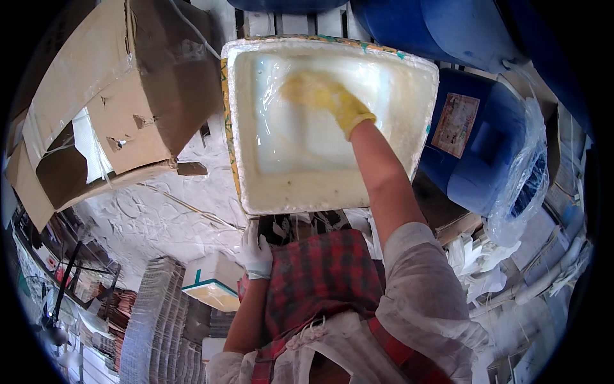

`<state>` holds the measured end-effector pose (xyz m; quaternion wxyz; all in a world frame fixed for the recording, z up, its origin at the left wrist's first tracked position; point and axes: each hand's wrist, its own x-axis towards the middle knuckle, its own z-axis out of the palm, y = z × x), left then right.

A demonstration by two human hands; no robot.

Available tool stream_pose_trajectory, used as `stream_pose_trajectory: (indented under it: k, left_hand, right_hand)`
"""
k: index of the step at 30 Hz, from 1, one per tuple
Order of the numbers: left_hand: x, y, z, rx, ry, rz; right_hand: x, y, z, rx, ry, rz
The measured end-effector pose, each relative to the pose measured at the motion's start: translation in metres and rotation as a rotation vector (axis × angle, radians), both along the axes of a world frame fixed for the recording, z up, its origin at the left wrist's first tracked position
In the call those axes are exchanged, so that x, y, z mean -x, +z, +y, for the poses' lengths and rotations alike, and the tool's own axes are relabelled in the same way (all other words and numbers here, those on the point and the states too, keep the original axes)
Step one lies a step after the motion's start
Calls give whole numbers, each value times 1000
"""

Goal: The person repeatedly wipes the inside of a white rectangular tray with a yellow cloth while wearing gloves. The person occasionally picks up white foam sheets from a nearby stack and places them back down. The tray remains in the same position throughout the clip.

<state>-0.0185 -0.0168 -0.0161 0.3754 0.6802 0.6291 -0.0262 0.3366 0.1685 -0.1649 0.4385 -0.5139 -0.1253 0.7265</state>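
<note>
Below you, a white, plaster-caked floor (166, 217) with raised patterns spreads leftward; stacked grey trays (157, 320) and a small white box (214, 285) sit lower left. Torn cardboard box (109, 109) upper left, open, contents unclear. Blue drums (480, 134) right, one plastic-wrapped. Centre: white foam tub (256, 128), tilted toward you, inside slick with pale wet coating, otherwise bare. Your hands are well apart: right hand (323, 95), yellow-gloved, pressed flat on the tub's inner wall; left hand (254, 253), white-gloved, at the tub's lower rim, grip not discernible.
</note>
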Motion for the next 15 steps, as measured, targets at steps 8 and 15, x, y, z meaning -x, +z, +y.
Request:
stream_pose_trajectory:
  k: [8, 15]
  left_hand:
    - [-9, 4, 0, 73, 5, -24]
    - [-9, 0, 1, 45, -7, -49]
  right_hand:
    - [-94, -68, -160, -17, 272, -401]
    - [22, 15, -127, -609, 1089, -1083]
